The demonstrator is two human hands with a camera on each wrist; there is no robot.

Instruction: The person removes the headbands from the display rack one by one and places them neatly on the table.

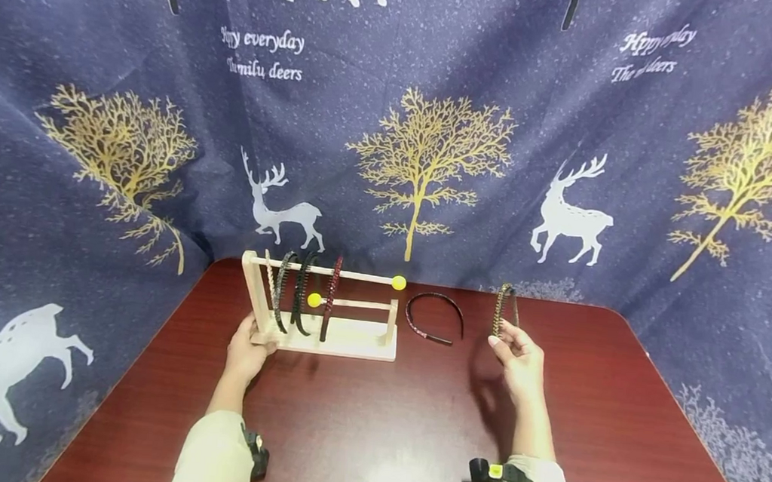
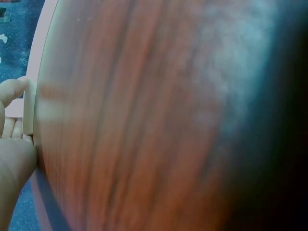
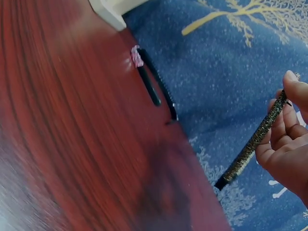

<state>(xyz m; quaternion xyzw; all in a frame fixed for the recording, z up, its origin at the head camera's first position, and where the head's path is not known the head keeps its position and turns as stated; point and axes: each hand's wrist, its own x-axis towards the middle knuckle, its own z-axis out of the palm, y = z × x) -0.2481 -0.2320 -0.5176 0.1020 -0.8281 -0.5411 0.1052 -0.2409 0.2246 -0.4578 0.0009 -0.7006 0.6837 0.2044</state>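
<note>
My right hand [image 1: 524, 364] holds a gold-and-black glittery headband [image 1: 500, 310] upright above the table, pinched between thumb and fingers. Close up in the right wrist view, its sparkly band [image 3: 255, 137] ends in a black tip. At the left end of a pale wooden headband rack [image 1: 323, 346], my left hand [image 1: 248, 350] grips the base, thumb over the edge in the left wrist view. Several headbands hang on the rack's upper bar, among them a dark red one [image 1: 332, 297] and a black one [image 1: 299, 295]. A dark headband with a pink section [image 1: 429, 338] lies on the table between rack and right hand.
The dark red wooden table [image 1: 372, 414] reaches back to a blue curtain [image 1: 375, 210] printed with deer and trees. Yellow balls [image 1: 399, 282] cap the rack's bars. A shorter bar [image 1: 357, 304] sits below the upper one.
</note>
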